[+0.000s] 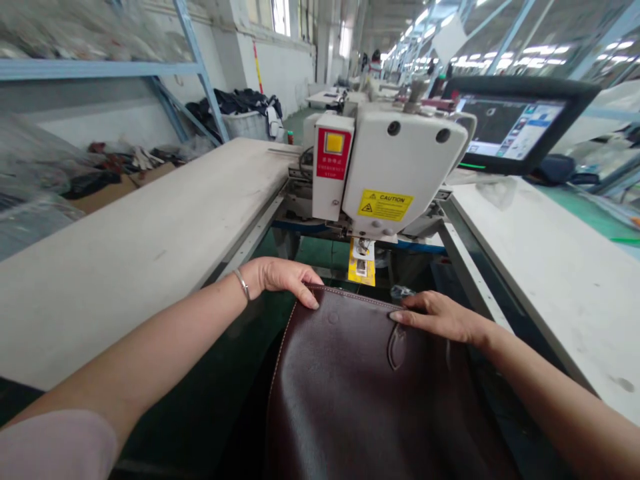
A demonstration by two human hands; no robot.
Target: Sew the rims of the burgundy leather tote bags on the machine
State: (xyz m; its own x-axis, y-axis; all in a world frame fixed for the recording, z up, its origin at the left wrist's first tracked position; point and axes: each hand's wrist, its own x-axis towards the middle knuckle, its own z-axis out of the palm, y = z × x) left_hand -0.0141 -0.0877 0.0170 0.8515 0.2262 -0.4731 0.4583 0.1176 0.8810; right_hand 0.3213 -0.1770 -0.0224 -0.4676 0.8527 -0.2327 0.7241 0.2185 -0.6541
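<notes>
A dark brown leather piece, maybe a bag panel, hangs in front of me with light stitching along its top and left edges. At its top left corner, my left hand pinches the edge, thumb on the near face and fingers behind. Further right, my right hand grips the same top edge, its thumb beside a small leather loop. Just beyond the leather stands the head of a white industrial sewing machine. The lower part of the leather runs out of view.
White tabletops flank the machine, left and right, with metal rails between. A monitor stands at the right. A blue shelf and a bin of dark cloth are at the left.
</notes>
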